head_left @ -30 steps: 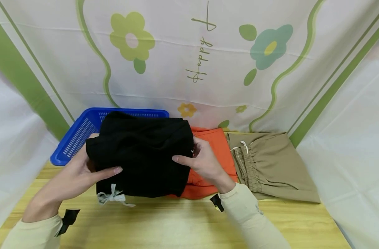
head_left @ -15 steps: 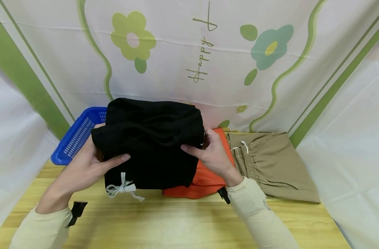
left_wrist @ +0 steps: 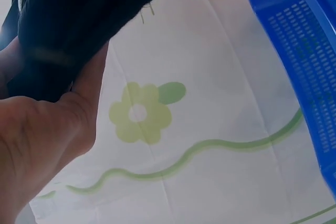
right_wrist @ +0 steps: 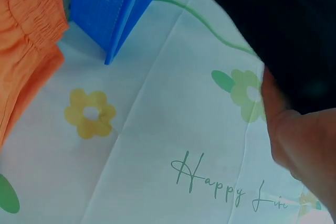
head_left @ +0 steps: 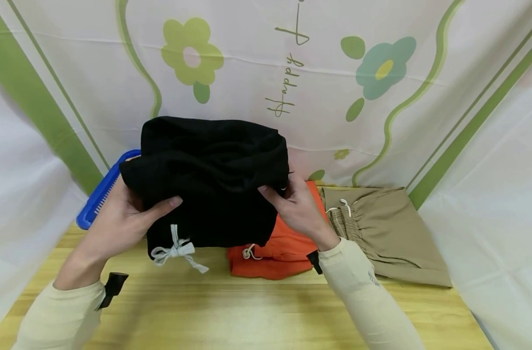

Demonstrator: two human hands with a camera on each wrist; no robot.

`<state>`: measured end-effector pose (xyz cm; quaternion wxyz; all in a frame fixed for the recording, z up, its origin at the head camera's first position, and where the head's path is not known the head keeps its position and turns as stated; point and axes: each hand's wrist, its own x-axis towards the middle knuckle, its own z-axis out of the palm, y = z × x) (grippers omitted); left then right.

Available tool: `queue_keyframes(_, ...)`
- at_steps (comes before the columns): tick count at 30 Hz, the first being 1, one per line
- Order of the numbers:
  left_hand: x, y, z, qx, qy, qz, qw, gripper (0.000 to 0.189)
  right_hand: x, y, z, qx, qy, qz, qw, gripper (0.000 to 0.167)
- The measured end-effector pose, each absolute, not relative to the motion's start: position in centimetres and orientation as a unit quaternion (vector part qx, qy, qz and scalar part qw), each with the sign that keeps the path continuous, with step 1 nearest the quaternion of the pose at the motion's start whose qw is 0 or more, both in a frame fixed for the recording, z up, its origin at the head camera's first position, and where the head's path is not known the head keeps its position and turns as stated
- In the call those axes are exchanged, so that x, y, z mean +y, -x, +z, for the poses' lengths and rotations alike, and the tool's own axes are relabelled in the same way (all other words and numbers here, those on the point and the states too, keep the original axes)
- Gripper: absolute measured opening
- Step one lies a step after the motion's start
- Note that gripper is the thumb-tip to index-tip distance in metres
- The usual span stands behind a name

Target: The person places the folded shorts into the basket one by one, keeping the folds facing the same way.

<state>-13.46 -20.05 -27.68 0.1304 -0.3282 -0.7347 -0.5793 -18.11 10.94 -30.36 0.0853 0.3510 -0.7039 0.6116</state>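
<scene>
Both hands hold up a folded pair of black drawstring pants (head_left: 217, 194) in the head view. A white drawstring bow (head_left: 174, 250) hangs from its lower left corner. My left hand (head_left: 117, 223) grips the left side, thumb on the near face and fingers hidden behind the cloth. On the right side, my right hand (head_left: 300, 209) pinches the folded edge, its thumb also in front. The left wrist view has the dark cloth (left_wrist: 68, 30) between thumb and fingers. In the right wrist view, the black cloth (right_wrist: 283, 30) covers part of the hand.
A blue plastic basket (head_left: 91, 211) stands at the back left, mostly hidden behind the black pants. Folded orange pants (head_left: 292, 248) lie on the wooden table (head_left: 248, 311), beside folded khaki pants (head_left: 392, 233) at the right. A flower-printed white curtain (head_left: 239, 73) closes off the back.
Both hands have raised the black pants and shifted slightly right, then held there. The pants now hide more of the basket, and the orange pants' drawstring has come into view.
</scene>
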Motion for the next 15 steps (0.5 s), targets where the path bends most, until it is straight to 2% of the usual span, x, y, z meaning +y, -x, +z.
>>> queue_keyframes(4, -20.1, 13.4, -27.6, -0.756, 0.306, -0.559, 0.15, 0.059, 10.7, 18.5, -30.2, -0.711, -0.347, 0.604, 0.095, 0.028)
queue_keyframes(10, -20.1, 13.4, -27.4, -0.814, 0.271, -0.469, 0.21, 0.061, 10.0, 19.0, -29.8, -0.724, -0.329, 0.599, 0.088, 0.033)
queue_keyframes(15, -20.5, 13.6, -27.1, -0.827, 0.236, -0.462, 0.215, 0.055, 9.1, 19.8, -29.7, -0.726, -0.349, 0.584, 0.097, 0.036)
